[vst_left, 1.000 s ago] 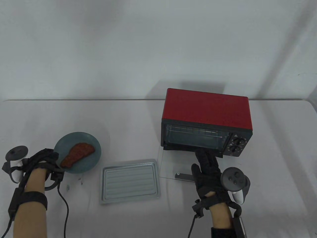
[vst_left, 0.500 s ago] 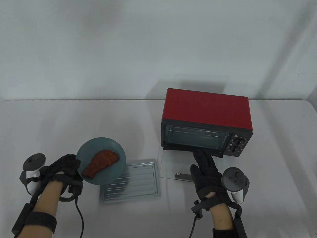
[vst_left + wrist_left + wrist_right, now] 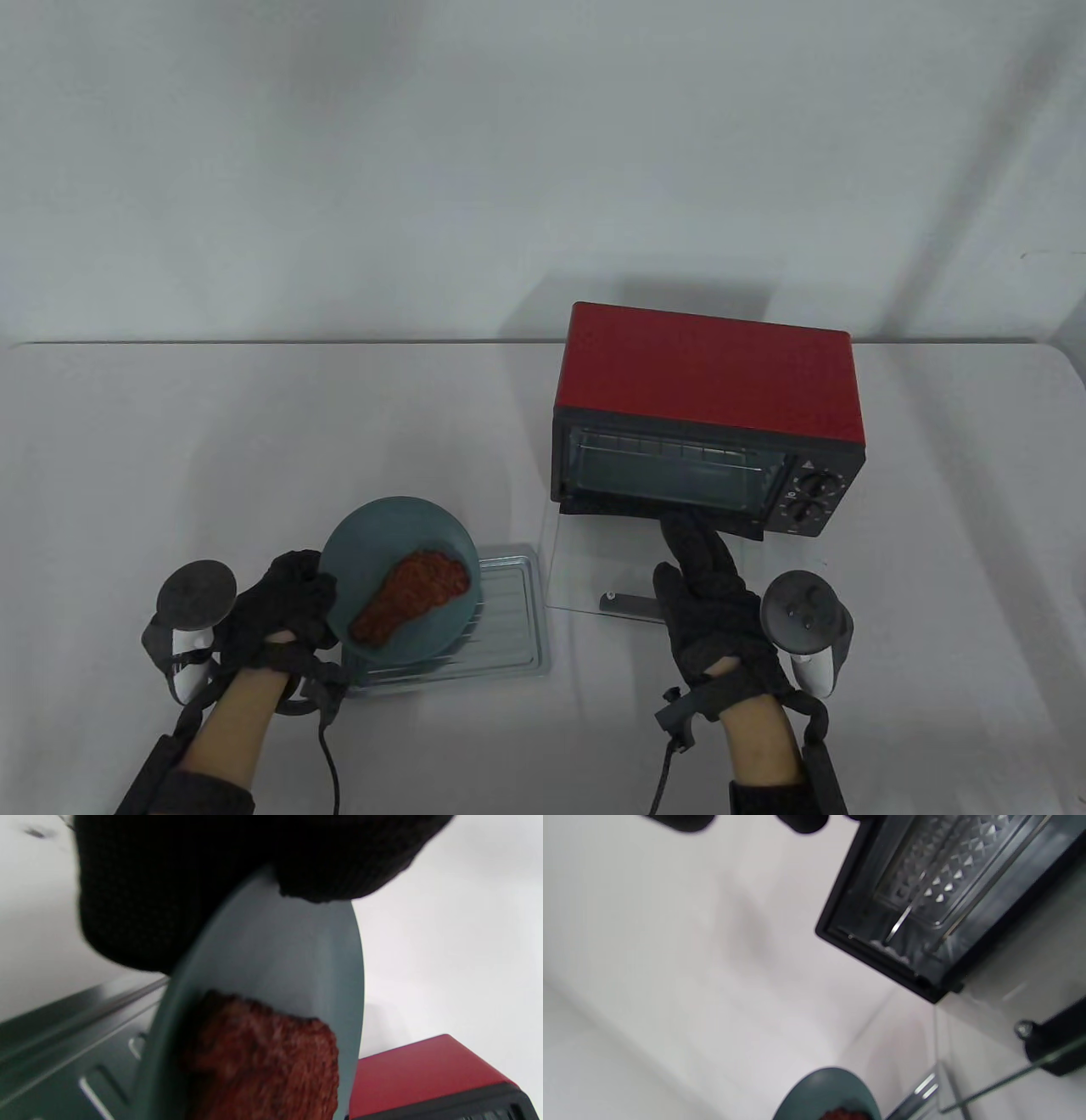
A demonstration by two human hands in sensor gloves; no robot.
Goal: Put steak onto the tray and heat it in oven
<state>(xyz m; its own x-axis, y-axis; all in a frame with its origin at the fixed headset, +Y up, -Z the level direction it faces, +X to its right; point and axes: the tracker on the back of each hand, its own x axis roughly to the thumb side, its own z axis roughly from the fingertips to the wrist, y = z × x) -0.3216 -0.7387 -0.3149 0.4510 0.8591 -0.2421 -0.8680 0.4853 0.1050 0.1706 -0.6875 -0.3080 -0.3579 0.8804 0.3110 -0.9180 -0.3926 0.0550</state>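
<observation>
My left hand (image 3: 284,594) grips the near-left rim of a teal plate (image 3: 382,543) and holds it tilted above the left part of the metal tray (image 3: 509,620). A reddish-brown steak (image 3: 411,594) lies on the plate; up close in the left wrist view the steak (image 3: 263,1060) sits low on the slanted plate (image 3: 292,959) over the tray (image 3: 63,1052). My right hand (image 3: 700,560) rests flat, fingers straight, on the open glass door (image 3: 594,560) of the red oven (image 3: 713,382). The oven's inside (image 3: 946,887) stands open.
The white table (image 3: 254,424) stretches left and behind; the oven's two dials (image 3: 810,497) sit at its right front. The door's handle (image 3: 628,604) lies near my right thumb. A cable (image 3: 327,764) trails from my left wrist.
My left hand has lifted the plate with the steak from the table's left side and carried it right, tilting it over the tray. My right hand has stayed on the oven door.
</observation>
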